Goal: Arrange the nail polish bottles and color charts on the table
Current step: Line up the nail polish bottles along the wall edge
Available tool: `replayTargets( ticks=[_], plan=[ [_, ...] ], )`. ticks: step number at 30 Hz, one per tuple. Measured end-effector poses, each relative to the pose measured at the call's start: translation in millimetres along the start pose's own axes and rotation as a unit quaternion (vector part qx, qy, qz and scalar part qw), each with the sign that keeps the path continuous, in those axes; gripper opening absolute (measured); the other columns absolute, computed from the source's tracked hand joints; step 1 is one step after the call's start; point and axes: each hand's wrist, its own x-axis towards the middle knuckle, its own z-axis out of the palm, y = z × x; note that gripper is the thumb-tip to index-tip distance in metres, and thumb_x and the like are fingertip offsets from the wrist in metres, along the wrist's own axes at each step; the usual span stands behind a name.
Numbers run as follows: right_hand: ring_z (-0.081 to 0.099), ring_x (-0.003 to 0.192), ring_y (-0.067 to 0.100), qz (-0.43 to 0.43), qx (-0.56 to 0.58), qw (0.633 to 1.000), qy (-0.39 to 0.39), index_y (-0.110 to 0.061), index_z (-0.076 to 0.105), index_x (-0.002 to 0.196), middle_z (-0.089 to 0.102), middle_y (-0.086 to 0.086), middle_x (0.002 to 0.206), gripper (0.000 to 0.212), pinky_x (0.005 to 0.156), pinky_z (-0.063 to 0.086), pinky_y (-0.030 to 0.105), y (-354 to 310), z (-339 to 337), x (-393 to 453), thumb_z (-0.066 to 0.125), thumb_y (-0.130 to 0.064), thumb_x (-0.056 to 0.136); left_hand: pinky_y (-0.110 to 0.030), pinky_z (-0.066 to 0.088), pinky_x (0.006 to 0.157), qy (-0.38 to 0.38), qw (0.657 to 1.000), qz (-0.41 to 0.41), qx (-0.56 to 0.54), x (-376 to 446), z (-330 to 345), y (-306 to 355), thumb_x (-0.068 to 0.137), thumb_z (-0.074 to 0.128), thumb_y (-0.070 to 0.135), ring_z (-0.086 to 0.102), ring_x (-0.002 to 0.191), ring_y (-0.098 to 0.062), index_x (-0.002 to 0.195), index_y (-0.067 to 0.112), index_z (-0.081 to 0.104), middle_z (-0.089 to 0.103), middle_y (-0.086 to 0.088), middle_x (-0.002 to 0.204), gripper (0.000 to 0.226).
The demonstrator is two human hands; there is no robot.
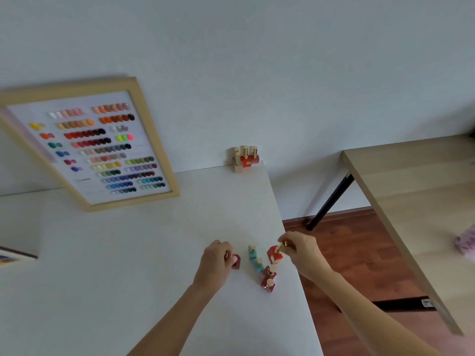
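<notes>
My left hand (215,263) grips a dark red nail polish bottle (236,262) by its gold cap on the white table (128,253). My right hand (302,249) pinches the gold cap of a bright red bottle (274,254), which is tilted. Between my hands stand two teal bottles (254,256); two dark red bottles (268,278) stand just in front of them near the table's right edge. A group of red and beige bottles (244,158) stands at the far right corner. A wood-framed color chart (102,147) leans against the wall at the back left.
The white table's right edge runs diagonally close to the bottles, with brown wood floor (347,253) beyond. A second, light wood table (411,191) with a black leg stands to the right. Another framed chart's corner (15,256) shows at the left edge.
</notes>
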Motion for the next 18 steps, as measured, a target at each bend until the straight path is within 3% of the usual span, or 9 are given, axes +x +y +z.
replayTargets(
  ticks=[3,6,11,18],
  plan=[
    [0.060,0.084,0.011,0.005,0.021,0.999,0.041,-0.009,0.067,0.104,0.067,0.001,0.096,0.018,0.077,0.046,0.013,-6,-11,19,0.067,-0.010,0.086,-0.016,0.040,0.068,0.029,0.999,-0.014,-0.008,18,-14,-4,0.084,0.066,0.010,0.057,0.078,-0.018,0.085,0.006,0.064,0.061,-0.007,0.087,0.005],
    [0.060,0.073,0.009,0.010,0.034,0.997,0.066,-0.011,0.068,0.098,0.065,-0.003,0.086,0.015,0.066,0.042,0.008,-14,-22,45,0.070,-0.015,0.084,-0.021,0.044,0.070,0.041,0.999,-0.029,-0.022,43,-28,-5,0.082,0.065,0.006,0.059,0.078,-0.021,0.083,0.006,0.063,0.064,-0.011,0.088,0.002],
    [0.061,0.064,0.008,0.023,0.044,0.996,0.072,-0.011,0.067,0.091,0.067,-0.001,0.078,0.011,0.054,0.040,0.012,-30,-32,96,0.071,-0.018,0.083,-0.027,0.051,0.077,0.054,0.997,-0.034,-0.050,92,-46,-3,0.080,0.067,0.003,0.062,0.082,-0.022,0.082,0.009,0.070,0.068,-0.011,0.087,0.006],
    [0.061,0.071,0.012,0.026,0.065,0.995,0.077,-0.011,0.067,0.096,0.069,0.004,0.088,0.012,0.059,0.041,0.012,-45,-32,168,0.068,-0.015,0.085,-0.012,0.044,0.066,0.071,0.986,-0.083,-0.126,168,-60,-3,0.076,0.071,0.000,0.060,0.070,-0.013,0.084,0.005,0.073,0.068,-0.005,0.084,0.009]
  ],
)
